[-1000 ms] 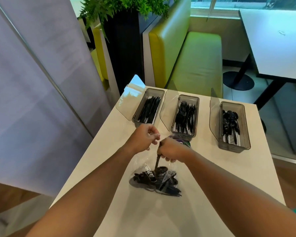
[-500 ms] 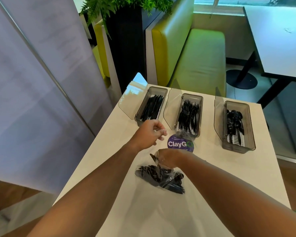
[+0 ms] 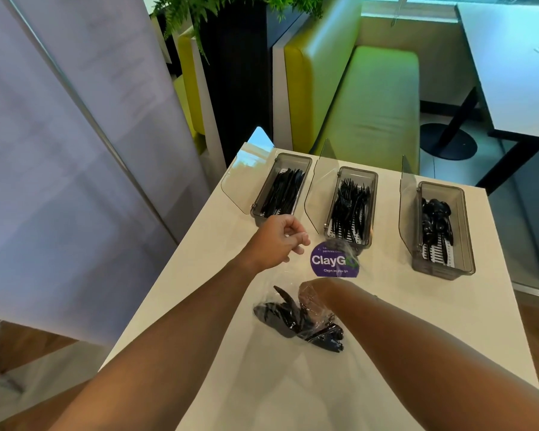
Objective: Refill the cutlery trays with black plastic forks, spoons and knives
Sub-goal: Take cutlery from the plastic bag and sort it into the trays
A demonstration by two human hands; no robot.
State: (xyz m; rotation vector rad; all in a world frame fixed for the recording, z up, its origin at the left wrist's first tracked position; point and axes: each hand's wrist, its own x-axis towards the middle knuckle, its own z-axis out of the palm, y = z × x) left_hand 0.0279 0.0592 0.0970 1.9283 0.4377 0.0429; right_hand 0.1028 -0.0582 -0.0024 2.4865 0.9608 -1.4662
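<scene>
On the far left of the white table [image 3: 386, 384] sits the knife tray [image 3: 282, 186], its clear lid tipped open, black knives lying lengthwise inside. Just in front of it my left hand [image 3: 279, 241] hovers with the fingers loosely curled, pinching what looks like the thin edge of the clear plastic bag [image 3: 316, 318], though I cannot tell for sure that it has a grip. Next comes the fork tray [image 3: 352, 206], lid up, forks piled in it, and a round purple sticker [image 3: 333, 261] lies on the table just before it. My right hand [image 3: 311, 298] is pushed inside the bag, wrapped in plastic, among the loose black cutlery; whether it is closed on anything I cannot tell. Furthest right stands the spoon tray [image 3: 442, 231], lid open, partly filled.
</scene>
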